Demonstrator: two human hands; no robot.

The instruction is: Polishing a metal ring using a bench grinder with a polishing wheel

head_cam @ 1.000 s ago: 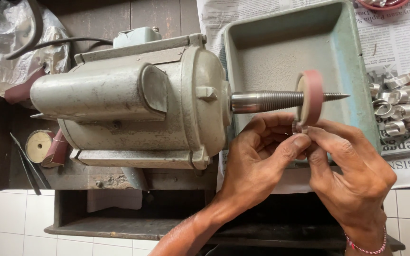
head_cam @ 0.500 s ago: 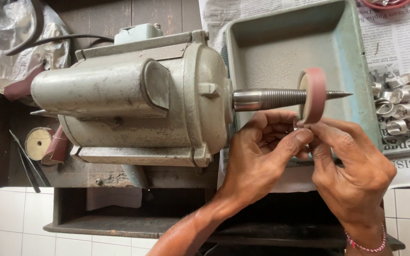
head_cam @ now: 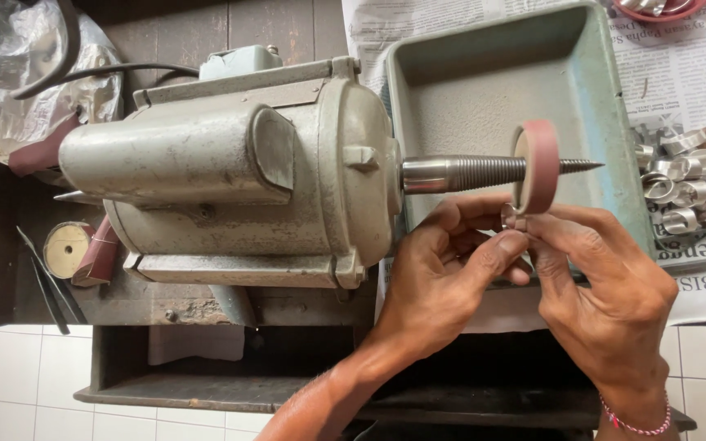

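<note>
both hands pinch a small metal ring (head_cam: 513,218) under the wheel.
left hand (head_cam: 443,273) and right hand (head_cam: 606,286) fingers closed on it; dull pink disc (head_cam: 538,166) on a threaded steel spindle (head_cam: 484,172) pointing right over the tray (head_cam: 631,175).

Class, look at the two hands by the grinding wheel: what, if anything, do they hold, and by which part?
Both hands, left hand and right hand, pinch a small metal ring by its rim, fingers against the pink wheel.
</note>
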